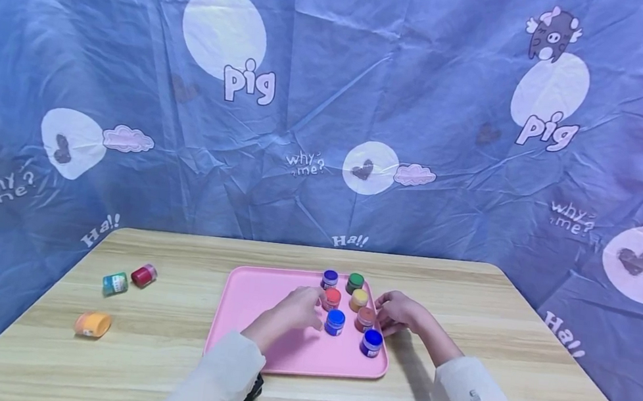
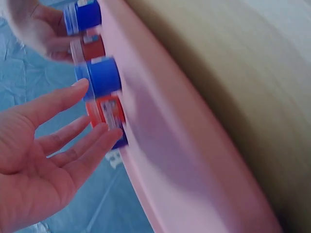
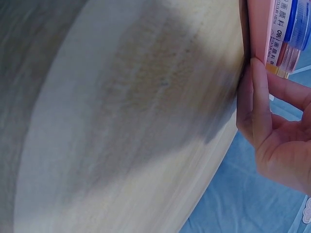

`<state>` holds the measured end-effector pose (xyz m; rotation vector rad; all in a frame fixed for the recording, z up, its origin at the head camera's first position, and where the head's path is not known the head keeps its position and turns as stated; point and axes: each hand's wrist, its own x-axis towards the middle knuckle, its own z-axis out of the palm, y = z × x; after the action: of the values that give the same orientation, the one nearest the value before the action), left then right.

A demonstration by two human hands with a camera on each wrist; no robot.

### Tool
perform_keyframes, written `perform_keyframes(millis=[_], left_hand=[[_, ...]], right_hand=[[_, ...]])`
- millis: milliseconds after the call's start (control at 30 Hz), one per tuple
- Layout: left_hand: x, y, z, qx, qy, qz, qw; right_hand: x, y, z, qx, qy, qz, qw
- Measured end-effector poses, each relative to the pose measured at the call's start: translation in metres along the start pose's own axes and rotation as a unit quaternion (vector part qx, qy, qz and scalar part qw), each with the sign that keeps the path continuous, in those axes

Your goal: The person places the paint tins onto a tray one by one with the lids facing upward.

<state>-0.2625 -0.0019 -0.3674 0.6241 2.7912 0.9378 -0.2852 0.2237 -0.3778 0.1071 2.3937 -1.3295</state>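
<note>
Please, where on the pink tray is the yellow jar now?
In the head view, the yellow jar stands near the right edge of the pink tray, between the green jar behind and the brown jar in front.

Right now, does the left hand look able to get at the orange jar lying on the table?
Probably yes: the left hand looks open, and only pink tray and table show between it and the orange jar.

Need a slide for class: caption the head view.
Left hand and right hand flank seven jars on a tray; three more lie on the table.
</note>
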Motion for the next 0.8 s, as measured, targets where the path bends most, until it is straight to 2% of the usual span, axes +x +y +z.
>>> perform_keyframes(millis=[333, 500, 800], left_hand=[[-0.02, -0.035, -0.028, 0.018, 0.049, 0.013, 0.9986], [-0.036, -0.05, -0.044, 0.02, 0.084, 0.022, 0.996], [-0.067, -0.08, -0.075, 0.046, 0.134, 0.003, 0.9899]], right_hand=[[-0.002, 0.0, 0.003, -0.004, 0.006, -0.002, 1.0], [-0.002, 0.001, 0.003, -0.002, 0.007, -0.003, 1.0], [-0.001, 0.0, 0.003, -0.004, 0.011, 0.003, 0.9999]])
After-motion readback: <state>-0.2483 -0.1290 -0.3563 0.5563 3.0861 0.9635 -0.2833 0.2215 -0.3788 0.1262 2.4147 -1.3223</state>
